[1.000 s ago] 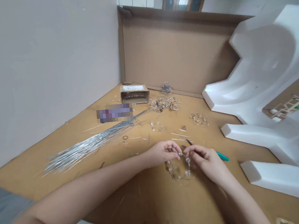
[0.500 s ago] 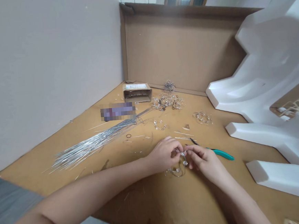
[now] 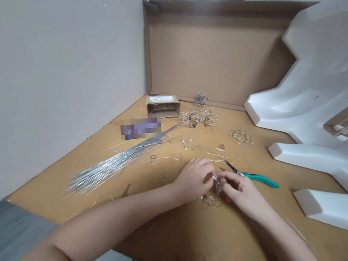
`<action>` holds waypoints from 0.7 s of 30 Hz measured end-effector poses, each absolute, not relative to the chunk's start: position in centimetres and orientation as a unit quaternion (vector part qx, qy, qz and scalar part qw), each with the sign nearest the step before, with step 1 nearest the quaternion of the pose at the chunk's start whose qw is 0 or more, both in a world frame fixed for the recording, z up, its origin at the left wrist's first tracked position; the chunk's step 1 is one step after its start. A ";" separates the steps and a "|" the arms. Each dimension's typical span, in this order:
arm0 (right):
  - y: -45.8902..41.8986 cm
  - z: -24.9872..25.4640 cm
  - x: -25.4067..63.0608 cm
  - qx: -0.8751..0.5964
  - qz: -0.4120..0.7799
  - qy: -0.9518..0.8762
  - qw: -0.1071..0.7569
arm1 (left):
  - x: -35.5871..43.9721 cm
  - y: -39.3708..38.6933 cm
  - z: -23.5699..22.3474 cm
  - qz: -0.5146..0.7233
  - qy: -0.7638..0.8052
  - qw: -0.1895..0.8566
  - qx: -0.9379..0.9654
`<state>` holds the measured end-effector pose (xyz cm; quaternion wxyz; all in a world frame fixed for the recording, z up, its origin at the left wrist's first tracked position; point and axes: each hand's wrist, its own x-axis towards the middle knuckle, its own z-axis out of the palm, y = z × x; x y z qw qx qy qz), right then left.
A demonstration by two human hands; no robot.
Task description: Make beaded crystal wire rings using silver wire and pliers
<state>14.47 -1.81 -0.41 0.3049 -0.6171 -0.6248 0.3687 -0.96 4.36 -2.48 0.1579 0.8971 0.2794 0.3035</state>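
Both of my hands meet over the front middle of the cardboard surface, around a loop of wire with clear beads (image 3: pixel 211 199). My left hand (image 3: pixel 196 180) is closed, its thumb and fingertips pinching the top of the beaded wire. On the other side my right hand (image 3: pixel 238 188) pinches the same piece, fingers curled; the exact spot of its grip is partly hidden. The lower part of the loop hangs below the fingers, near the surface. Right behind my right hand lie pliers (image 3: pixel 260 179) with teal handles, their dark jaws open.
A bundle of silver wires (image 3: pixel 113 167) lies at left. Behind are a blurred purple packet (image 3: pixel 140 128), a small open carton (image 3: pixel 163 99) with beads, and a heap of beaded wire pieces (image 3: pixel 198 118). White molded foam (image 3: pixel 321 211) borders the right; a tall cardboard wall (image 3: pixel 210 55) stands behind.
My fingers have shifted slightly on the beaded wire, and a bead now shows between the two hands. The whole view has moved a little, so things appear further right.
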 end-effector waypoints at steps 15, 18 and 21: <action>-1.5 -1.3 14.4 -0.657 0.197 -0.674 0.276 | -0.9 4.5 -2.4 0.272 0.265 0.150 0.913; -1.5 -1.2 14.6 -0.662 0.183 -0.668 0.285 | -1.1 4.7 -2.2 0.277 0.249 0.140 0.917; -1.6 -1.1 14.4 -0.682 0.182 -0.644 0.293 | -1.2 4.8 -1.9 0.273 0.248 0.124 0.921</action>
